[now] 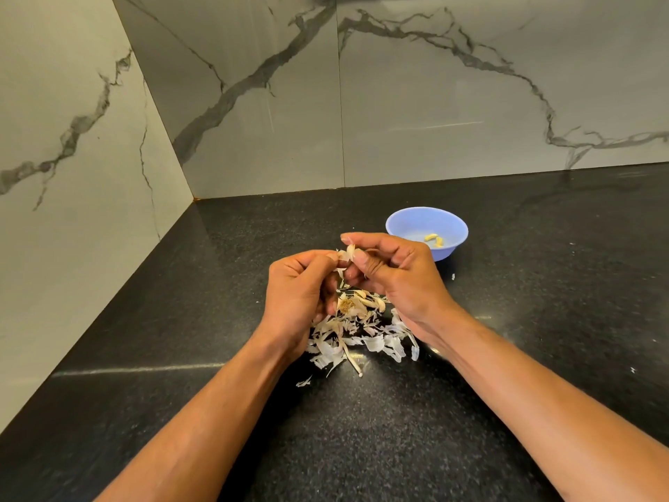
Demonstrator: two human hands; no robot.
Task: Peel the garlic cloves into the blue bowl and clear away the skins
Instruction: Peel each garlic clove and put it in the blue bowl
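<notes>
Head view: a person stands at a black stone counter [152,411] set into a corner of grey marble-patterned wall [253,85], both bare forearms reaching in from below.
Left hand: the left hand [297,288] is raised above the counter, fingers curled inward, thumb and fingertips pinching one end of a garlic clove [348,254].
Right hand: the right hand [391,269] meets it from the other side, fingers bent, thumb and forefinger gripping the same clove, whose papery skin shows between the two hands.
Garlic clove: held in the air between both hands, above the pile and apart from the counter.
Skins: a loose heap of white skins [362,338] lies on the counter directly beneath the hands, with what looks like the root end of a garlic head [346,305] among it; a few stray flakes lie farther out.
Blue bowl: the blue bowl [405,222] stands on the counter just beyond the right hand, toward the back wall, holding two peeled cloves [434,239].
</notes>
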